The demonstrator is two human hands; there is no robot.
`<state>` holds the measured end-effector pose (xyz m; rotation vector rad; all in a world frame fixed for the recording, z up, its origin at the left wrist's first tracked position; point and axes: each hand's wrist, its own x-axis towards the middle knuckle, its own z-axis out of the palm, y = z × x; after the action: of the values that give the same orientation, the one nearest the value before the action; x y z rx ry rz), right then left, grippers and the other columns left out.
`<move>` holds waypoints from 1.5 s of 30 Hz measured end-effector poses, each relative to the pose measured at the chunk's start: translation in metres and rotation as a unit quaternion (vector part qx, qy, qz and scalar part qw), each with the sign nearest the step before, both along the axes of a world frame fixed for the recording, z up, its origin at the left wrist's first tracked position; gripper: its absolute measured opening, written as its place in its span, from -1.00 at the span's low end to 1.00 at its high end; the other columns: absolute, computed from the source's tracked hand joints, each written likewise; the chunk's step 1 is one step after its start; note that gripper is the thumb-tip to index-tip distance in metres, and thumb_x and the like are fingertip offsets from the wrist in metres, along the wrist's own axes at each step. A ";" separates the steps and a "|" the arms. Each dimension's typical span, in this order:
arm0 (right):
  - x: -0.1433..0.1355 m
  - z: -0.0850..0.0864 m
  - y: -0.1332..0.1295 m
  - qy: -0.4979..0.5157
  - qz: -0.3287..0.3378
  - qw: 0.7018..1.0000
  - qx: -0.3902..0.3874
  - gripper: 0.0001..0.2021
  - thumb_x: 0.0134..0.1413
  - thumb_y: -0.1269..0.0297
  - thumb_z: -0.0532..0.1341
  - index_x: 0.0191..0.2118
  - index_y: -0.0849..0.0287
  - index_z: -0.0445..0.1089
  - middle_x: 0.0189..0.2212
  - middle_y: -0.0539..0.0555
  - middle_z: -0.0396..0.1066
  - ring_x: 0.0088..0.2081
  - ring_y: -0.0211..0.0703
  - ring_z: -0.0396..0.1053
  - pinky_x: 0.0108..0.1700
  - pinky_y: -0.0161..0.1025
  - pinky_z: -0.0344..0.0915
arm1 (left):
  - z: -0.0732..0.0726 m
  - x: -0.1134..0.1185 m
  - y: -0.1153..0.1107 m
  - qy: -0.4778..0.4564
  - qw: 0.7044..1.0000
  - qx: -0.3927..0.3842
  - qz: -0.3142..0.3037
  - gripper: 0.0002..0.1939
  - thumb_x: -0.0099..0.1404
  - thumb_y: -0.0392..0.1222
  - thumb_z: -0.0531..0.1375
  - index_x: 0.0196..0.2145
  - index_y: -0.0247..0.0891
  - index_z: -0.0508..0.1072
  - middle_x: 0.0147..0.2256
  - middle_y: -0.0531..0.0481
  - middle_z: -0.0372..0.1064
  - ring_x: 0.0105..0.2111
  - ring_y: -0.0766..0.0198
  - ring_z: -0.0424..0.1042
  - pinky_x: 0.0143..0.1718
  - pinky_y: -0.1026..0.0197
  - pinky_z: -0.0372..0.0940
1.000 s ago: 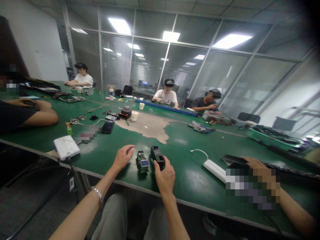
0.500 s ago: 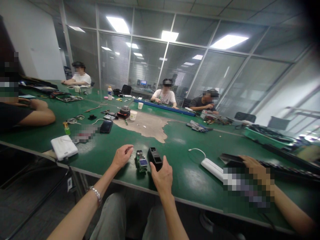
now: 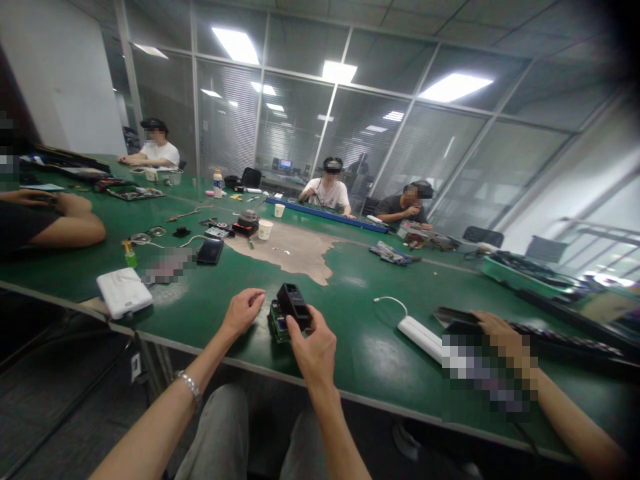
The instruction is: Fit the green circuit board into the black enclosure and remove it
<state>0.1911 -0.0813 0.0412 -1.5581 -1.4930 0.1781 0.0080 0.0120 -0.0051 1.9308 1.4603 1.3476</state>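
Note:
My right hand grips a black plastic housing with cutouts in its face, thumb on the near side and fingers on the right. The housing is tilted over a green circuit board assembly with a small screen, hiding part of it; whether the two touch I cannot tell. Just left of the board, my left hand rests near the table, its fingers curled together with nothing visible in them. A silver bracelet circles my left wrist.
A white power bank-like box and a dark phone lie to the left on the green table. Paper cups stand farther back. At right, a white adapter bar lies near a co-worker's hand. Other people sit around the table.
My right hand has lifted and shifted the black housing leftward, from beside the circuit board to over it. My left hand stays in about the same place.

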 end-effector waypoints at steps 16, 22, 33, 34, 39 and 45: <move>-0.029 -0.012 -0.009 -0.143 -0.043 0.987 -0.062 -0.50 0.10 0.16 0.20 0.12 0.31 0.27 -0.16 0.26 0.45 -0.11 0.07 0.40 -0.08 -0.17 0.24 | 0.000 -0.002 0.001 -0.006 1.000 0.003 -0.009 -0.69 0.28 -0.03 0.08 -0.20 -0.21 0.53 -0.18 -0.05 0.50 -0.18 0.23 0.45 -0.05 0.19 0.30; -0.027 -0.030 -0.015 -0.160 -0.024 0.985 -0.054 -0.43 0.10 0.19 0.19 0.20 0.36 0.17 -0.09 0.28 0.42 -0.09 0.09 0.36 -0.04 -0.12 0.24 | 0.001 0.000 -0.001 -0.007 1.000 0.005 -0.010 -0.69 0.29 -0.03 0.07 -0.20 -0.21 0.53 -0.17 -0.05 0.50 -0.16 0.23 0.44 -0.03 0.18 0.29; -0.025 -0.026 -0.011 -0.100 -0.038 0.992 -0.073 -0.46 0.10 0.09 0.19 0.13 0.33 0.27 -0.18 0.28 0.46 -0.15 0.11 0.41 -0.08 -0.08 0.28 | 0.002 0.001 0.000 0.008 1.000 0.009 -0.007 -0.69 0.29 -0.05 0.06 -0.20 -0.21 0.53 -0.19 -0.05 0.51 -0.21 0.23 0.45 -0.10 0.19 0.31; -0.025 -0.023 -0.010 -0.085 -0.037 0.993 -0.073 -0.49 0.09 0.10 0.19 0.10 0.30 0.30 -0.20 0.27 0.47 -0.17 0.10 0.42 -0.09 -0.09 0.29 | 0.002 0.001 -0.001 0.008 1.000 0.009 -0.008 -0.69 0.29 -0.05 0.06 -0.20 -0.21 0.53 -0.19 -0.05 0.50 -0.22 0.23 0.45 -0.10 0.20 0.31; -0.013 0.000 -0.001 0.025 0.016 0.999 -0.013 -0.56 0.09 0.07 0.19 0.05 0.16 0.33 -0.12 0.16 0.47 -0.14 -0.03 0.44 -0.09 -0.19 0.31 | 0.002 0.000 0.000 0.009 1.000 0.006 -0.012 -0.68 0.29 -0.02 0.06 -0.21 -0.21 0.54 -0.20 -0.06 0.50 -0.23 0.24 0.45 -0.13 0.22 0.32; 0.025 -0.003 0.014 0.019 -0.030 0.999 0.014 -0.50 0.08 0.06 0.17 0.10 0.22 0.30 -0.10 0.21 0.45 -0.16 -0.02 0.43 -0.08 -0.17 0.29 | -0.002 0.001 0.003 0.003 1.000 0.008 -0.004 -0.68 0.28 -0.03 0.07 -0.21 -0.21 0.54 -0.21 -0.05 0.51 -0.22 0.24 0.45 -0.11 0.21 0.31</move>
<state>0.2165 -0.0675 0.0386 -1.5658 -1.4122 0.1507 0.0090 0.0145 -0.0073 1.9501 1.4470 1.3550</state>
